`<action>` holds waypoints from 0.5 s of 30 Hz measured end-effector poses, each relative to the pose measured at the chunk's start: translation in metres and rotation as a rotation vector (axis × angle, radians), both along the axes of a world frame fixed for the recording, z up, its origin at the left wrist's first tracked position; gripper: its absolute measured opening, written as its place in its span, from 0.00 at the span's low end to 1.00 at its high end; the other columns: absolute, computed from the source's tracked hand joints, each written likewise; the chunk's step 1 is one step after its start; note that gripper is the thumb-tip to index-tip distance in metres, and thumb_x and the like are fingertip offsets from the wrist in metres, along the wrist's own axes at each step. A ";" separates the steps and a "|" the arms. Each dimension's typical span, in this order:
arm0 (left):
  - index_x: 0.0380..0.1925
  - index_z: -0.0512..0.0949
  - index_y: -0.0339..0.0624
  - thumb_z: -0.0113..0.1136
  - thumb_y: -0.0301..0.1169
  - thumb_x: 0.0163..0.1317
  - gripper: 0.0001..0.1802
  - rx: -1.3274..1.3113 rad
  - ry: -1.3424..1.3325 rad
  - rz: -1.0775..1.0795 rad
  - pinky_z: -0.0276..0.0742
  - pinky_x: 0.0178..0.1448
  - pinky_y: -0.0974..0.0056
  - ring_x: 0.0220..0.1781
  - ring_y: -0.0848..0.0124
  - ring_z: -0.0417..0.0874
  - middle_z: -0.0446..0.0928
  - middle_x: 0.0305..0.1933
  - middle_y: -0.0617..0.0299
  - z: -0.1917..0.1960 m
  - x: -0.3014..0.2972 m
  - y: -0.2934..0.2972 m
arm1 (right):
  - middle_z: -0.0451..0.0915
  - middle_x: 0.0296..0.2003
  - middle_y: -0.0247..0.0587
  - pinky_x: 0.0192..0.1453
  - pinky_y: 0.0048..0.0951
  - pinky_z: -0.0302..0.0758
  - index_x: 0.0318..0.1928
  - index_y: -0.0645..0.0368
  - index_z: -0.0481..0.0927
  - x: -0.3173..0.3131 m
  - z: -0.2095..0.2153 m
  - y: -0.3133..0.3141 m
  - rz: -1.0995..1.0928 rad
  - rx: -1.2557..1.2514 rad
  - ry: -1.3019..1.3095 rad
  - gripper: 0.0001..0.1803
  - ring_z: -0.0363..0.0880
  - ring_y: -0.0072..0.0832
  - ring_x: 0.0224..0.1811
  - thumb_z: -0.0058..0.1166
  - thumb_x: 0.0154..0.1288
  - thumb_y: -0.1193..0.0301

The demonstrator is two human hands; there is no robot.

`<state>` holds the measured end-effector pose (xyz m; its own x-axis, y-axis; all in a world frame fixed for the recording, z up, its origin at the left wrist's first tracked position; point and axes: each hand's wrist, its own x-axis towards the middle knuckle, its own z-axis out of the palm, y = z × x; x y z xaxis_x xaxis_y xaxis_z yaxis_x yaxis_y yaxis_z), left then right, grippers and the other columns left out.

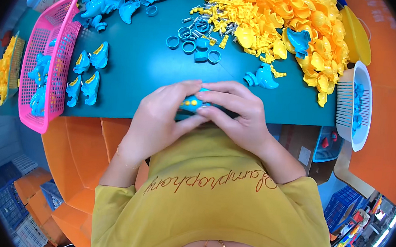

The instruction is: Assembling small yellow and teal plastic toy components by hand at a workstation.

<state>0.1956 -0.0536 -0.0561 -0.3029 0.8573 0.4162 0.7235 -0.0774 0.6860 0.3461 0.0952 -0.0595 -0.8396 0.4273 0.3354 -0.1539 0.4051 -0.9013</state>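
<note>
Both hands meet at the near edge of the green table, closed round a small blue plastic toy piece with yellow dots (191,103). My left hand (157,113) grips it from the left, fingers curled over the top. My right hand (239,109) pinches its right end between thumb and fingers. Much of the piece is hidden by the fingers. To the right of my right hand lies a loose blue shell part (265,76). Beyond the hands several blue rings (188,47) are grouped together. On the left stand several blue-and-yellow toy pieces (90,86).
A pink basket (59,88) with blue pieces stands at the left edge. Blue shells (128,9) are heaped at the back, with yellow parts (315,49) piled at the back right. Small metal pieces (229,29) lie among yellow bits. A white basket (345,106) sits at the right.
</note>
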 end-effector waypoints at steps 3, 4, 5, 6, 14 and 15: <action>0.57 0.82 0.41 0.83 0.34 0.53 0.31 -0.107 0.033 0.113 0.84 0.50 0.56 0.49 0.58 0.89 0.86 0.51 0.54 0.006 0.008 0.001 | 0.87 0.50 0.42 0.53 0.31 0.83 0.52 0.59 0.89 -0.012 0.010 0.009 0.108 0.113 -0.122 0.16 0.86 0.31 0.51 0.72 0.64 0.76; 0.58 0.80 0.41 0.83 0.35 0.52 0.33 -0.117 0.093 0.163 0.84 0.52 0.56 0.49 0.57 0.88 0.85 0.50 0.54 -0.001 0.004 -0.001 | 0.86 0.50 0.42 0.51 0.31 0.83 0.53 0.59 0.88 -0.016 0.008 0.014 0.052 -0.084 -0.112 0.17 0.86 0.31 0.49 0.72 0.64 0.74; 0.60 0.78 0.42 0.83 0.36 0.52 0.35 -0.127 0.154 0.213 0.84 0.54 0.55 0.48 0.56 0.88 0.84 0.49 0.54 -0.005 0.000 -0.003 | 0.86 0.50 0.41 0.49 0.30 0.82 0.54 0.58 0.88 -0.020 0.008 0.021 -0.003 -0.281 -0.102 0.18 0.86 0.30 0.46 0.73 0.64 0.71; 0.56 0.78 0.42 0.85 0.36 0.51 0.33 -0.135 0.082 0.260 0.84 0.53 0.58 0.45 0.60 0.88 0.84 0.48 0.54 -0.004 -0.001 -0.006 | 0.85 0.51 0.41 0.47 0.31 0.81 0.57 0.57 0.86 -0.023 0.012 0.032 -0.143 0.069 -0.201 0.22 0.85 0.32 0.47 0.73 0.64 0.68; 0.50 0.76 0.42 0.86 0.34 0.53 0.30 0.192 -0.776 0.262 0.81 0.52 0.68 0.46 0.77 0.80 0.79 0.45 0.66 -0.011 0.006 0.002 | 0.82 0.44 0.45 0.54 0.43 0.77 0.50 0.59 0.88 -0.041 0.008 0.046 -0.272 0.694 -0.369 0.17 0.79 0.46 0.50 0.72 0.62 0.67; 0.51 0.76 0.42 0.86 0.34 0.54 0.30 0.202 -0.846 0.256 0.80 0.52 0.68 0.47 0.78 0.79 0.78 0.45 0.67 -0.010 0.007 0.005 | 0.83 0.45 0.46 0.55 0.41 0.77 0.49 0.60 0.87 -0.038 0.011 0.043 -0.310 0.693 -0.370 0.17 0.80 0.46 0.51 0.73 0.61 0.68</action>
<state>0.2022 -0.0487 -0.0661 -0.7472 0.6565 0.1034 -0.0044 -0.1604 0.9870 0.3079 0.1381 -0.0481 -0.8257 0.4552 0.3331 0.3116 0.8603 -0.4035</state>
